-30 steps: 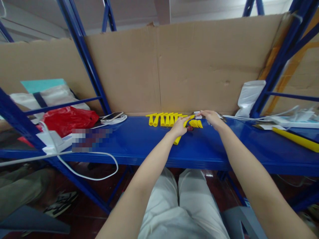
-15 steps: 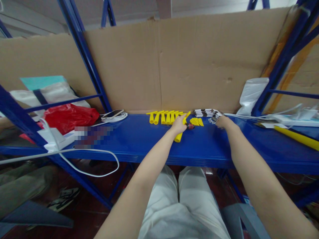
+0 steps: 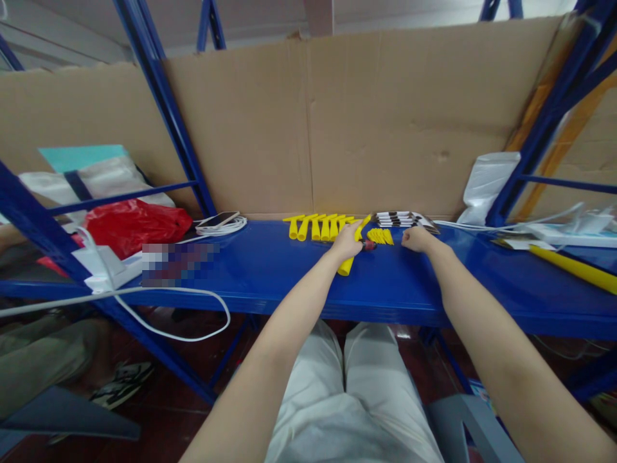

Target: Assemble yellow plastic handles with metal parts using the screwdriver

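Note:
My left hand (image 3: pixel 346 242) is closed around a yellow plastic piece (image 3: pixel 345 267), whose hollow round end points toward me and whose thin end sticks out above my fingers. Just right of that hand lies a tool with a red and black handle (image 3: pixel 369 245), partly hidden. My right hand (image 3: pixel 417 240) is closed low over the blue shelf; whatever its fingers hold is too small or hidden to make out. Beside it lie small flat yellow pieces (image 3: pixel 380 236), and behind it white and dark banded pieces (image 3: pixel 396 219). Several similar yellow pieces (image 3: pixel 315 229) stand in a row to the left.
A cardboard sheet (image 3: pixel 376 128) backs the blue shelf (image 3: pixel 270 270). On the left are a phone (image 3: pixel 219 220) on a coiled white cable, a red plastic bag (image 3: pixel 137 225) and a power strip (image 3: pixel 108 273). A white pouch (image 3: pixel 489 188) and long yellow piece (image 3: pixel 578 267) lie right.
My right hand has moved left and slightly toward me, away from the small shiny bits by the banded pieces. My left hand stays in place on the yellow piece.

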Motion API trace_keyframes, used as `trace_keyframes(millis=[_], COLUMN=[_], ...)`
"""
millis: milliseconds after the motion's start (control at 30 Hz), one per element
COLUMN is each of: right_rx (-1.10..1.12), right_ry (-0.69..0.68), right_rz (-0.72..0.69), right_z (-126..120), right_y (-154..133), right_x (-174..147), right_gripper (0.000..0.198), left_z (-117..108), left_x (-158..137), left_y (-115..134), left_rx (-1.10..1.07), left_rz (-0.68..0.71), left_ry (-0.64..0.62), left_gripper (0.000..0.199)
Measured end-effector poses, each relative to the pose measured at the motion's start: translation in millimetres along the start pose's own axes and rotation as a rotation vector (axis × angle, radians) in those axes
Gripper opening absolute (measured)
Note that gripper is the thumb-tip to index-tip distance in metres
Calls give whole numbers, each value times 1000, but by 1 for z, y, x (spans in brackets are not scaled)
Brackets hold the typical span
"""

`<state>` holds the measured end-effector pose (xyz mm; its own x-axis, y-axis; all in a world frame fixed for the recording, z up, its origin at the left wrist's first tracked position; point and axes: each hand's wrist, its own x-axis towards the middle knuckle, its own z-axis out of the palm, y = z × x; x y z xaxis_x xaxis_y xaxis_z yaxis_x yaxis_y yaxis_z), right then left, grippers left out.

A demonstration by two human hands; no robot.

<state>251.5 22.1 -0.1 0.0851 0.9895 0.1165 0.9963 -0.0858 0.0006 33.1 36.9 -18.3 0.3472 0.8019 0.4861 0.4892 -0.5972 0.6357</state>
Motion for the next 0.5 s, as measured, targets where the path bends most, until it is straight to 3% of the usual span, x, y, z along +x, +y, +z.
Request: trace_keyframes(millis=[200, 500], right_rx=[-1, 10], right_ry=[27, 54], right_rz=[2, 54], right_z=[-2, -3], right_y=[-6, 5], right_x=[-5, -1], right_gripper=[23, 26], left_z=[-2, -4], left_x=[-2, -5], left_y=[9, 14], left_rx=[-66, -83], left_rz=[56, 72], left_ry=[38, -15], left_gripper=[77, 75])
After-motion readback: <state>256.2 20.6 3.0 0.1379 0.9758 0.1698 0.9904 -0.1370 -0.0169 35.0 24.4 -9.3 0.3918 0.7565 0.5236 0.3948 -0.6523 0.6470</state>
